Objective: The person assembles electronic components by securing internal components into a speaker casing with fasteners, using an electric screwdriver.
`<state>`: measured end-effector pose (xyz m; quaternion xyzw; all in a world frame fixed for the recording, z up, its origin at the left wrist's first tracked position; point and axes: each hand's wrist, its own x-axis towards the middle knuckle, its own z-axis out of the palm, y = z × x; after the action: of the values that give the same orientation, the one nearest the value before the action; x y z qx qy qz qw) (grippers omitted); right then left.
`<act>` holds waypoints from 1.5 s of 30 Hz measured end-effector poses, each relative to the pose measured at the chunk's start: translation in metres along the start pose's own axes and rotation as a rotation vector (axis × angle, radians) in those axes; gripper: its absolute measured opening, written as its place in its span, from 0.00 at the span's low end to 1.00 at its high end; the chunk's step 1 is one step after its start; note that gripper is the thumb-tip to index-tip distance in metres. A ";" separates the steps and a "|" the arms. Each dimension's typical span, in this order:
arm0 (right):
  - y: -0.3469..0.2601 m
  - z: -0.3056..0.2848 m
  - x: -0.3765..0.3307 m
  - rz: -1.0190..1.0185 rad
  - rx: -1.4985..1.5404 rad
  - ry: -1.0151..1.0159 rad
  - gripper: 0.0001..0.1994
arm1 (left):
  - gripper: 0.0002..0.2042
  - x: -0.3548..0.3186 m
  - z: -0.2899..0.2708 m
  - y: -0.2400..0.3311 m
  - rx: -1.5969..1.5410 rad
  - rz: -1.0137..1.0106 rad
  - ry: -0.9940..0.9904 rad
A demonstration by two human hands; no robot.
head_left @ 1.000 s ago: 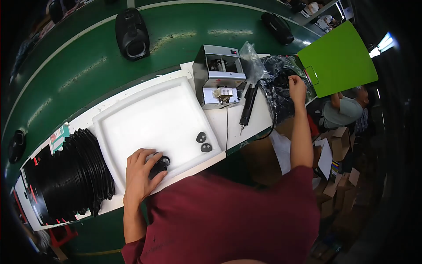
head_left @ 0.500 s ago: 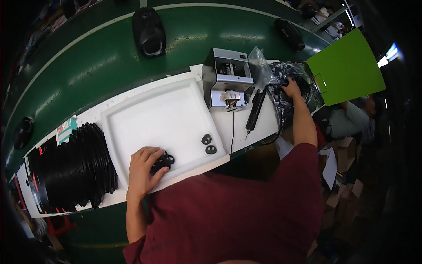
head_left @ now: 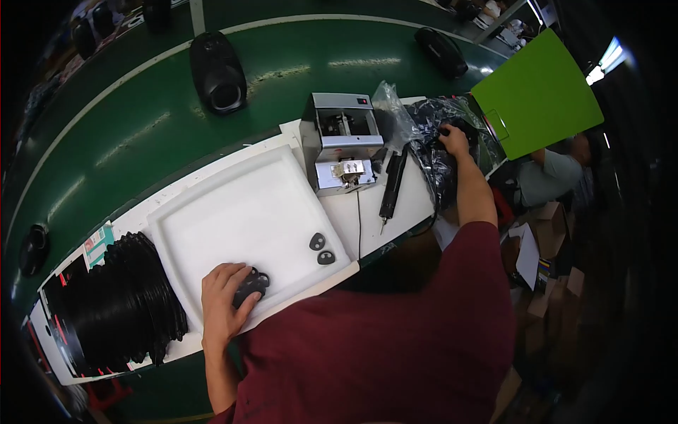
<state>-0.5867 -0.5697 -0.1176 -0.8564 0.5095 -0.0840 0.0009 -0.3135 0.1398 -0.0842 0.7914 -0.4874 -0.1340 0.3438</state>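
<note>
A green conveyor belt [head_left: 127, 134] curves across the top, carrying a black speaker [head_left: 217, 72] at 11 o'clock. Below it a white table [head_left: 402, 205] holds a white foam tray [head_left: 247, 219] at the centre. A stack of black discs [head_left: 120, 304] lies at 8 o'clock of the tray. A grey metal machine [head_left: 342, 141] stands at the tray's 1 o'clock, with a black screwdriver [head_left: 390, 187] just beside it. A green board [head_left: 537, 95] stands at 2 o'clock. The left hand [head_left: 224, 304] rests on the tray's near edge, fingers curled over a small black part [head_left: 252, 284]. Two more small black pieces [head_left: 321, 249] lie at that part's 2 o'clock. The right hand [head_left: 454, 140] reaches into a bag of black parts [head_left: 438, 124]; whether it grips anything cannot be told.
</note>
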 end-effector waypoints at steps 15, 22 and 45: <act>-0.003 -0.038 -0.021 0.407 1.083 0.261 0.15 | 0.23 -0.002 0.003 -0.004 0.017 -0.002 -0.007; -0.105 -0.116 -0.098 -0.133 1.237 0.292 0.13 | 0.23 -0.005 0.000 -0.012 -0.016 -0.011 0.019; -0.364 -0.079 -0.316 -1.319 0.565 -0.685 0.32 | 0.26 -0.006 -0.002 -0.030 -0.025 0.140 0.005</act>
<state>-0.4276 -0.1123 -0.0528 -0.9269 -0.1722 0.0748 0.3250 -0.2949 0.1548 -0.1037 0.7513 -0.5389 -0.1137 0.3637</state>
